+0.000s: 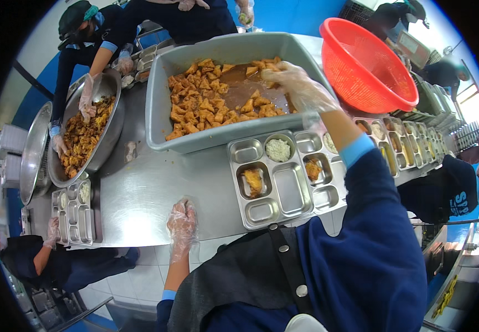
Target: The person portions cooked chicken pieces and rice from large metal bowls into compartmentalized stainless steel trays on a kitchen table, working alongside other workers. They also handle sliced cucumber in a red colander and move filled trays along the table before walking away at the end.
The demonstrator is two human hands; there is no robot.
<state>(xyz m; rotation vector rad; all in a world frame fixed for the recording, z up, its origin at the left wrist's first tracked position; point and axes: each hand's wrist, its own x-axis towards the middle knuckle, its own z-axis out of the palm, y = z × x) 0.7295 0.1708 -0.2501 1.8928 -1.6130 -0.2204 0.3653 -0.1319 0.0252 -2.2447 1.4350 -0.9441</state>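
Note:
My right hand (300, 88), in a clear plastic glove, reaches over the right side of a big grey tub (206, 141). Its fingers are bent down among brown, sauced, triangular pieces like fried tofu (200, 99); what they grip is hidden. My left hand (183, 226), gloved too, is closed at the table's near edge, with nothing visible in it. Between my hands and nearer than the tub lies a steel compartment tray (291, 191). It holds a white shredded food (277, 150) and a brown fried piece (252, 182); its other compartments are bare. A similar tray (325, 197) adjoins it.
Right of the tub stands a red plastic colander (355, 66); more filled trays (400, 141) run off rightward. At left, a co-worker's gloved hands reach into a steel bowl (115, 119) of browned food. Another person holds a tray (86, 221) at the table's left.

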